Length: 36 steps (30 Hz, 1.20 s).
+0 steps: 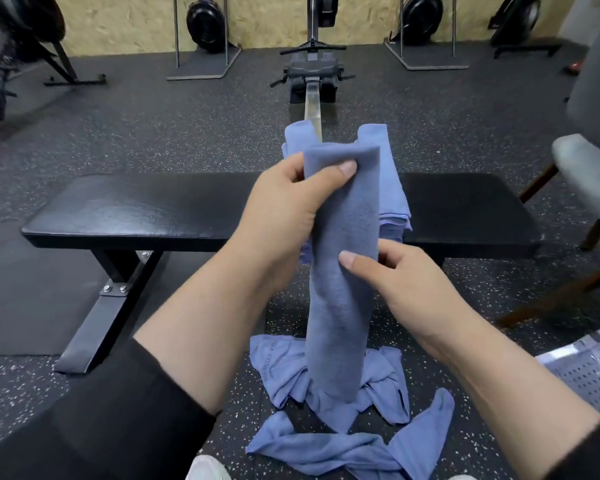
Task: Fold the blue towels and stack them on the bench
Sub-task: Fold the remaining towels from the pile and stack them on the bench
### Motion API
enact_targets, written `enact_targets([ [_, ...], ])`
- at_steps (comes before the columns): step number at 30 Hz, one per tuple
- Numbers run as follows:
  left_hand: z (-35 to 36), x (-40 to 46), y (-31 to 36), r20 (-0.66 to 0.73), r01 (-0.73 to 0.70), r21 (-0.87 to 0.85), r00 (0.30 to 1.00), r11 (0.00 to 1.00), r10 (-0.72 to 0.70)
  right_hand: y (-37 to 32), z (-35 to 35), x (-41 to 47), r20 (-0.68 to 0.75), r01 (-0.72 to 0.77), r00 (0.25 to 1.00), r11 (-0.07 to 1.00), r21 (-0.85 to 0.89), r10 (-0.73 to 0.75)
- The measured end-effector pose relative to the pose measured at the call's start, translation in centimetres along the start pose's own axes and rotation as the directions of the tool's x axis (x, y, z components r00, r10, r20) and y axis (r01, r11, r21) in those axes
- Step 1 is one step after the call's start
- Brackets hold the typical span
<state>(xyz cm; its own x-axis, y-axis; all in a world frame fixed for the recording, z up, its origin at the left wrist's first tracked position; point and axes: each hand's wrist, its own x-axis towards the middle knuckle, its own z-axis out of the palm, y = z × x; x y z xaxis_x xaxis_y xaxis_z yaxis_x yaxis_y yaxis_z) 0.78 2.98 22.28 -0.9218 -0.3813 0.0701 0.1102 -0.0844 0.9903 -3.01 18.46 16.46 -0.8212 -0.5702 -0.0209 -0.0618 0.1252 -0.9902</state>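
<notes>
Nearest me, at six o'clock on the speckled floor, I note the loose towels (343, 427) lying crumpled and unfolded, so a good share of the task remains. Above them hangs the held towel (342, 271), already narrowed to a long strip. My right hand (402, 282) pinches its edge at about mid-length, at four o'clock from frame centre, thumb on the near face, fingers curled behind. My left hand (284, 206) grips the top end at twelve o'clock of the strip, thumb pressed on the front, fingers wrapped round the back. Beyond, the bench (146, 209) runs from nine to three o'clock, with the folded stack (392, 188) resting on its pad just behind the strip. A rowing machine (312, 74) stands further off at twelve o'clock. In my judgement the step in hand is the crosswise fold: I would keep the long edges aligned, bring the lower half up so the ends meet squarely, and smooth the layers before setting it flush on the stack, lest a skewed fold tilt the pile.
</notes>
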Motion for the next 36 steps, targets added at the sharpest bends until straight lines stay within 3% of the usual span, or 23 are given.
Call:
enact_targets([
  [3,1.3,0.4,0.4,0.088,0.092,-0.050,0.992,0.994,-0.088,-0.8,-1.2,-0.5,-0.066,0.023,0.998,0.999,0.031,-0.021],
  [12,7.7,6.6,2.7,0.065,0.108,-0.085,0.993,0.991,-0.103,-0.9,-5.5,-1.7,-0.279,0.036,0.959,0.998,-0.043,-0.046],
  [16,10.7,10.6,2.2,0.039,0.177,-0.116,0.984,0.977,-0.174,-0.4,-7.9,-2.1,-0.297,-0.025,0.953,0.991,0.135,0.065],
  [20,13.8,13.9,1.4,0.054,0.231,-0.104,0.972,0.967,-0.227,-0.2,-10.2,-2.4,-0.210,-0.106,0.960,0.935,0.339,0.185],
  [25,16.5,17.6,0.2,0.089,0.271,-0.062,0.960,0.960,-0.266,1.0,-12.8,-1.8,-0.244,-0.175,0.939,0.947,0.269,0.243],
  [29,17.8,20.9,-1.8,0.019,0.315,-0.007,0.949,0.949,-0.315,2.6,-13.9,-1.3,-0.297,-0.232,0.918,0.963,0.141,0.264],
  [36,19.8,28.1,-6.0,-0.053,0.348,0.079,0.937,0.934,-0.345,6.7,-16.6,2.7,-0.503,-0.242,0.821,0.963,0.123,0.270],
])
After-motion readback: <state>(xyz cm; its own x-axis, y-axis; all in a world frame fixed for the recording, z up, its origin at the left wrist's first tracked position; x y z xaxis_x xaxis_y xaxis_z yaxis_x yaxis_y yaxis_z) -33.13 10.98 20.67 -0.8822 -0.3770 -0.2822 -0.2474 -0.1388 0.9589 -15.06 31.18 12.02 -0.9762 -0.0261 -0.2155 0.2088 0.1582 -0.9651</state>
